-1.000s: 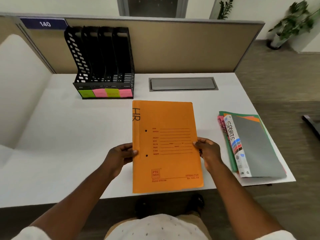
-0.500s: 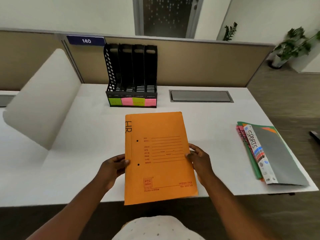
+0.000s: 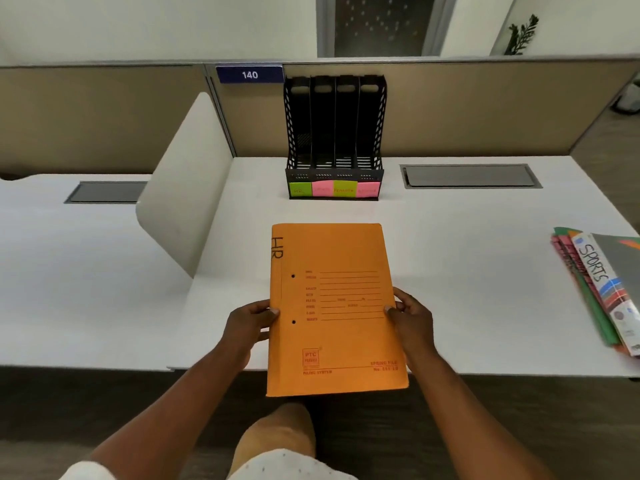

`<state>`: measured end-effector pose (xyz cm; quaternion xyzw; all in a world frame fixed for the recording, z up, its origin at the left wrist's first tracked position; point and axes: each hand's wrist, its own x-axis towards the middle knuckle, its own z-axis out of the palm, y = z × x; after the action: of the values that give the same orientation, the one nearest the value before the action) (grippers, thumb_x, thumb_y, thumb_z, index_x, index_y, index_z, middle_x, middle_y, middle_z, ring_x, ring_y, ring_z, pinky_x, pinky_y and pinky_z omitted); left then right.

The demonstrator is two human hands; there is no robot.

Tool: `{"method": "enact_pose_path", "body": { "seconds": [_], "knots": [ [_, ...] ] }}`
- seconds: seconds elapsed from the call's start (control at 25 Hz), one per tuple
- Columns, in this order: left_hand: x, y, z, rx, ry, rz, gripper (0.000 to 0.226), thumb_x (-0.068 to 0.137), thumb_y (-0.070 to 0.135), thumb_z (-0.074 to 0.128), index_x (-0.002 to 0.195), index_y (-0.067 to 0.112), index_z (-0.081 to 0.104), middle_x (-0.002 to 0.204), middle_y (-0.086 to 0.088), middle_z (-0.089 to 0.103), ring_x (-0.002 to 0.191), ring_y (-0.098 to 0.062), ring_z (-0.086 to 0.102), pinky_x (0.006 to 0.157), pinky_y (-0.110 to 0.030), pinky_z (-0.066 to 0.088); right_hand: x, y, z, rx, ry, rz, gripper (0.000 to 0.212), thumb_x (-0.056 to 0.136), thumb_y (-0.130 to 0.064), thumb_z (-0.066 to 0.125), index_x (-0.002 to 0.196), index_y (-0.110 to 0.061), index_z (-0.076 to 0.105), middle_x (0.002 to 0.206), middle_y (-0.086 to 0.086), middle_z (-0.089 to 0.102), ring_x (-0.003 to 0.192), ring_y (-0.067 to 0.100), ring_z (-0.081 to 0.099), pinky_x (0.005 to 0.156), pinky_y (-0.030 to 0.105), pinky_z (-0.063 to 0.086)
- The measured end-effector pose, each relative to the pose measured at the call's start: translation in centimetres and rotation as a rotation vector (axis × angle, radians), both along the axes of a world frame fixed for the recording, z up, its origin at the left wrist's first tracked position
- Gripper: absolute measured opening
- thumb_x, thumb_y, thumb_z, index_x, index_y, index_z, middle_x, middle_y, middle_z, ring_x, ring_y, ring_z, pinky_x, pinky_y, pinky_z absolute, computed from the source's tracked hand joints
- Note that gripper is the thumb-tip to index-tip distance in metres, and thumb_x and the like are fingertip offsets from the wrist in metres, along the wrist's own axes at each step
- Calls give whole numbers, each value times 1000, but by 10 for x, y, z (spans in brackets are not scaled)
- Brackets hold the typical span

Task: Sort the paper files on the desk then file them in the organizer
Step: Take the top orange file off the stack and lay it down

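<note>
An orange file (image 3: 332,306) marked "HR" on its spine edge hangs over the front edge of the white desk (image 3: 467,258). My left hand (image 3: 247,323) grips its left edge and my right hand (image 3: 410,317) grips its right edge. Straight ahead at the back of the desk stands a black organizer (image 3: 334,133) with several upright slots, each with a green or pink sticky label at its base. A stack of files (image 3: 602,289), the top one grey with a "SPORTS" spine, lies at the desk's right edge.
A white curved divider (image 3: 183,188) rises on the left between this desk and the neighbouring one. A grey cable hatch (image 3: 471,175) is set into the desk right of the organizer. A tan partition wall (image 3: 467,105) backs the desk.
The view has swung left and up, so the organizer now sits centred ahead and the file stack has slid to the right edge. Both hands keep hold of the orange file.
</note>
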<state>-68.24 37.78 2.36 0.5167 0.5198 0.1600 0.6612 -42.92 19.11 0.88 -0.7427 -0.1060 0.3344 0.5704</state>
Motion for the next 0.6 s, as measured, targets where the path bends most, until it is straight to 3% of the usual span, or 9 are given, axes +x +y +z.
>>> {"method": "enact_pose_path", "body": {
  "seconds": [0.24,0.44,0.52,0.6],
  "knots": [
    [-30,89,-33,-9,56,18,23,89,11,73,113,9,71,103,-8,77,90,-25,75,66,-34,61,-41,78,-23,-117,-67,-51,34,94,-13,67,121,-34,65,118,0,70,107,20,66,94,46,56],
    [-62,160,-68,-1,252,6,9,87,11,76,93,17,70,98,-9,75,86,-24,72,80,-45,62,-86,162,-47,-265,-86,-2,40,92,-14,70,127,-31,60,122,6,68,107,24,64,95,47,55],
    [-71,181,-78,47,358,-47,8,88,15,74,88,18,66,94,-2,72,87,-21,69,76,-35,58,-96,194,-53,-336,-121,49,44,93,-12,68,134,-24,58,126,8,66,107,22,61,95,42,52],
    [-76,196,-83,152,456,-134,7,94,20,68,99,17,64,96,4,64,89,-17,62,74,-25,48,-105,218,-58,-400,-149,109,51,93,-11,67,141,-22,53,133,8,61,112,24,59,96,41,50]
  ]
}}
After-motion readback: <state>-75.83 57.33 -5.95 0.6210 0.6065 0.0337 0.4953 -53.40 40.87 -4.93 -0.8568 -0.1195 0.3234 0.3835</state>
